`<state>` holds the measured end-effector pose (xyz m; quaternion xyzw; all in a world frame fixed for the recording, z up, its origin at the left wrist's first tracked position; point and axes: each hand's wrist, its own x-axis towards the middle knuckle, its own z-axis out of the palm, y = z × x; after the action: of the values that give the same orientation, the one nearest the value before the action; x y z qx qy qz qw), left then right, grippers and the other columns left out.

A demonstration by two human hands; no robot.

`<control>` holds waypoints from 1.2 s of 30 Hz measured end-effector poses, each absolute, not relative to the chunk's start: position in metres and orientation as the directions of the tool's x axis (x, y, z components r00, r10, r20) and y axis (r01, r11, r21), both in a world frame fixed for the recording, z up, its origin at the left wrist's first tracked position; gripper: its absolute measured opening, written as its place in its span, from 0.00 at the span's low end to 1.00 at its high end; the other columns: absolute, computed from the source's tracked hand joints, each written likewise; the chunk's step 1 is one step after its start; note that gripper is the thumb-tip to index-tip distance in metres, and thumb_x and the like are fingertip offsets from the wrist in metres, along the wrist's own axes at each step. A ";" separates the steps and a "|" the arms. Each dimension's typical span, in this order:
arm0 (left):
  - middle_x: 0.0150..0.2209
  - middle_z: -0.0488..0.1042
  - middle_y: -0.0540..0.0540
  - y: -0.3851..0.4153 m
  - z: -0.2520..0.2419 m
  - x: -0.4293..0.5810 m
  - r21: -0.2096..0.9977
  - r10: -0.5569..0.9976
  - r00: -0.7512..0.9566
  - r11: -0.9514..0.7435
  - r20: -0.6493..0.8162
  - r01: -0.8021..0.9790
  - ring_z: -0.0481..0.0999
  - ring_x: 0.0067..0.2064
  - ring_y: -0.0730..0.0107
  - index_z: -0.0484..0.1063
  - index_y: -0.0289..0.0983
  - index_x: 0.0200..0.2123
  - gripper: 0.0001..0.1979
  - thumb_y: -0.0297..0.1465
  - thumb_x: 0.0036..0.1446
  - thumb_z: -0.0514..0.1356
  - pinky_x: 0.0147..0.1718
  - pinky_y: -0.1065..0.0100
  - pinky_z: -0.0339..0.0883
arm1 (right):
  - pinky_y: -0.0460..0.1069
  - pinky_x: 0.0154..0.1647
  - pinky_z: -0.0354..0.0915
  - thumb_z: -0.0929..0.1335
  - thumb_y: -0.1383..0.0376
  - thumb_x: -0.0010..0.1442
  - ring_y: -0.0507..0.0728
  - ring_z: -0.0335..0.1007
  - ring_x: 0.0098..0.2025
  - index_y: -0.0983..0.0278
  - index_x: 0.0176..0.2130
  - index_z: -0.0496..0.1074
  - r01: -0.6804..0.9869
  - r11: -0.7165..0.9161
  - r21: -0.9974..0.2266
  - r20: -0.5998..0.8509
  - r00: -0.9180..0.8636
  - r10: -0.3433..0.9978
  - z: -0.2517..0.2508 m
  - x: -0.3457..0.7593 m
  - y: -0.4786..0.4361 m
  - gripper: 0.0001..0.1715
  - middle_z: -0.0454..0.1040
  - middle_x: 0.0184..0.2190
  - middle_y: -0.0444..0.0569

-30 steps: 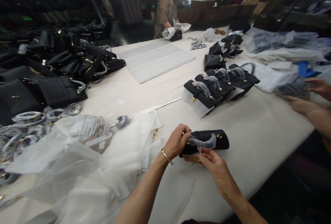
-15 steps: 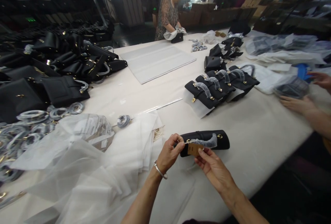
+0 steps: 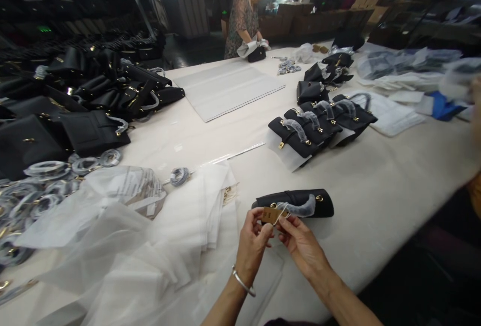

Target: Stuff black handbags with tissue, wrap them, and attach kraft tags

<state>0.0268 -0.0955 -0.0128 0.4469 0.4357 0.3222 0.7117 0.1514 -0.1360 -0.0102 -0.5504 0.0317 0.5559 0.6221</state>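
A small black handbag (image 3: pixel 300 200) lies on the white table (image 3: pixel 376 205) in front of me, its handle wrapped in clear foam. My left hand (image 3: pixel 252 246), with a silver bracelet on the wrist, pinches a small brown tag (image 3: pixel 270 214) at the bag's left end. My right hand (image 3: pixel 300 243) meets it from the right, fingertips pinched on the tag's thin string beside the tag. Both hands hover just in front of the bag.
White dust bags (image 3: pixel 124 246) are heaped at my left, with wrapped chain coils (image 3: pixel 45 170) and a pile of black bags (image 3: pixel 93 105) beyond. A row of finished bags (image 3: pixel 319 123) lies mid-table. Another person (image 3: pixel 244 15) works at the far end.
Both my hands drew back from the bag's handle toward me, pulling the brown tag out to the bag's left end. The co-worker's hands at the right edge have left view.
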 end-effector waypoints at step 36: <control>0.69 0.48 0.39 -0.006 0.015 0.067 0.561 0.775 0.567 -0.610 0.278 0.560 0.45 0.70 0.53 0.44 0.36 0.69 0.37 0.47 0.64 0.51 0.66 0.50 0.41 | 0.63 0.70 0.37 0.56 0.49 0.67 0.64 0.38 0.71 0.61 0.69 0.44 0.819 0.032 -0.573 0.392 0.240 0.888 0.076 0.264 -0.058 0.39 0.44 0.71 0.48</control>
<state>0.0672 -0.0061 0.0147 0.8598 0.3883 0.2566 0.2101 0.2642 -0.0583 0.0757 -0.6942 -0.6147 0.0464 0.3716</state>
